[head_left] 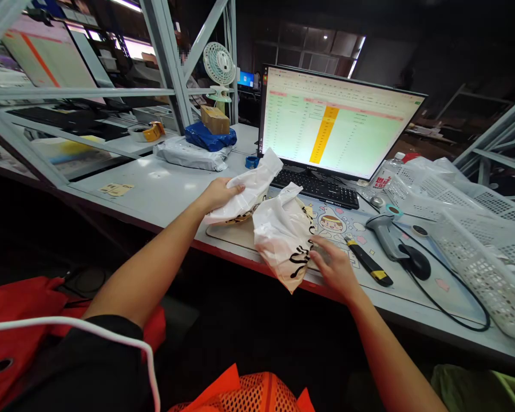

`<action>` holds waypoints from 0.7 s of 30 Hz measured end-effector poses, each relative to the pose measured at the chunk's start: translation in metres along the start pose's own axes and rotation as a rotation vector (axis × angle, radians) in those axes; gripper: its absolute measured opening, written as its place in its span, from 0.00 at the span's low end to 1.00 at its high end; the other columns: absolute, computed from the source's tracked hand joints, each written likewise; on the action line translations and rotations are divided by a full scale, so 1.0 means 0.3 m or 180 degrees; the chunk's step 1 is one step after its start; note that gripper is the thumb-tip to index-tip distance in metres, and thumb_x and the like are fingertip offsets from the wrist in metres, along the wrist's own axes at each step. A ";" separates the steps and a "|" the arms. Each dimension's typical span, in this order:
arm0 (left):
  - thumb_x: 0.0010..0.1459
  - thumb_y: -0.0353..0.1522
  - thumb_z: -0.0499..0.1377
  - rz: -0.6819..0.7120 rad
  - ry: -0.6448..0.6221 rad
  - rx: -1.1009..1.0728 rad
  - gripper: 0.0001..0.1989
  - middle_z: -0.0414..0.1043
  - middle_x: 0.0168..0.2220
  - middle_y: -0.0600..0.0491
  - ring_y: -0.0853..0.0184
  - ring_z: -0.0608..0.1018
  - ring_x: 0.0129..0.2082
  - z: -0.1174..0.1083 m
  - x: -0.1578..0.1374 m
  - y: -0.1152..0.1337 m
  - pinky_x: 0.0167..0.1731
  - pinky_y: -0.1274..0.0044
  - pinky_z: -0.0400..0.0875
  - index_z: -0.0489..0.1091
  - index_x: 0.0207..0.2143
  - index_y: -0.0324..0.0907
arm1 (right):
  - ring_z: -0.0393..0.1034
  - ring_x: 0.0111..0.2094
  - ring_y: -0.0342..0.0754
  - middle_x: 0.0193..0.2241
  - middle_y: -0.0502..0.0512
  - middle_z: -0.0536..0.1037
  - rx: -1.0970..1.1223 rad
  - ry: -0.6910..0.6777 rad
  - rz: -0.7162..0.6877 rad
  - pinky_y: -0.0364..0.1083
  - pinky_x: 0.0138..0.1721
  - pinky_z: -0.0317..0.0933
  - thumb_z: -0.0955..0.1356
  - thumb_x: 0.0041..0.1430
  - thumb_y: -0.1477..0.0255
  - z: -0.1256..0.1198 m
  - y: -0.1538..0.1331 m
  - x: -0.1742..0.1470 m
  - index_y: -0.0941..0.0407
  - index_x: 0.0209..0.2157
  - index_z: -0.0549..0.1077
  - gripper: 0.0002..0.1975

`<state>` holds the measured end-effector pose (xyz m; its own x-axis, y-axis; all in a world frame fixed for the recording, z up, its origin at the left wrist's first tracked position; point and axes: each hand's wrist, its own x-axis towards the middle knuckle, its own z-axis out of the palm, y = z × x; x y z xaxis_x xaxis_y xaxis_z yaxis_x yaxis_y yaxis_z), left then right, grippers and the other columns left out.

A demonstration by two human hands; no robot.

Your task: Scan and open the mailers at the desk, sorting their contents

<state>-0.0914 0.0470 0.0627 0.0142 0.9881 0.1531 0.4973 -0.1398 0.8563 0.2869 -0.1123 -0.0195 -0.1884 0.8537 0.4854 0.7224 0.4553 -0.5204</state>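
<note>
Two white plastic bags with black print are in my hands at the front edge of the desk. My left hand [221, 194] pinches the left bag [253, 186], its thumb lying on top. The right bag [278, 226] hangs partly past the desk edge, its pointed corner downward. My right hand [332, 263] is closed on the lower right side of that bag, some of its fingers hidden behind the plastic. What the bags contain, if anything, does not show. A black and yellow utility knife [369, 262] lies on the desk mat just right of my right hand.
A monitor [339, 123] and keyboard [315, 187] stand behind the bags. Barcode scanner [386, 234], black mouse [414, 262] and white baskets [476, 252] are on the right. Wrapped parcels [193, 153], a small cardboard box [215, 119] and a fan [219, 64] sit back left.
</note>
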 end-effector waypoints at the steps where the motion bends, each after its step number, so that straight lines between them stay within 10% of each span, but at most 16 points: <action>1: 0.54 0.50 0.67 0.0218 0.0035 0.0246 0.23 0.81 0.34 0.48 0.57 0.78 0.33 -0.016 -0.023 0.029 0.33 0.74 0.69 0.81 0.39 0.39 | 0.71 0.63 0.59 0.59 0.65 0.78 -0.0264 0.0264 0.0123 0.58 0.66 0.63 0.64 0.72 0.54 -0.043 0.033 -0.024 0.56 0.58 0.76 0.25; 4: 0.62 0.46 0.61 0.1045 0.0296 0.1227 0.18 0.82 0.38 0.47 0.53 0.80 0.39 -0.051 -0.101 0.146 0.40 0.70 0.70 0.81 0.43 0.43 | 0.68 0.63 0.67 0.61 0.74 0.74 -0.1485 0.0611 0.0811 0.64 0.66 0.60 0.64 0.70 0.53 -0.164 0.156 -0.101 0.63 0.63 0.72 0.32; 10: 0.70 0.42 0.55 0.1724 0.0724 0.2344 0.18 0.81 0.48 0.47 0.56 0.79 0.43 -0.051 -0.224 0.416 0.41 0.69 0.68 0.77 0.55 0.48 | 0.74 0.52 0.66 0.51 0.73 0.78 -0.2238 -0.0111 0.1323 0.60 0.55 0.67 0.60 0.72 0.62 -0.248 0.254 -0.154 0.67 0.62 0.73 0.28; 21: 0.73 0.43 0.52 0.2408 0.0688 0.2799 0.22 0.78 0.49 0.42 0.52 0.79 0.44 -0.024 -0.271 0.594 0.43 0.65 0.67 0.73 0.62 0.47 | 0.76 0.36 0.47 0.42 0.57 0.81 -0.1454 0.0504 -0.1193 0.45 0.36 0.66 0.68 0.72 0.63 -0.407 -0.435 0.153 0.52 0.56 0.81 0.17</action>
<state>-0.0103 -0.0587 0.2063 0.4567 0.6297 0.6284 0.8534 -0.5096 -0.1097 0.2653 -0.1634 0.1564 -0.4091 0.5926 0.6939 0.8450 0.5331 0.0428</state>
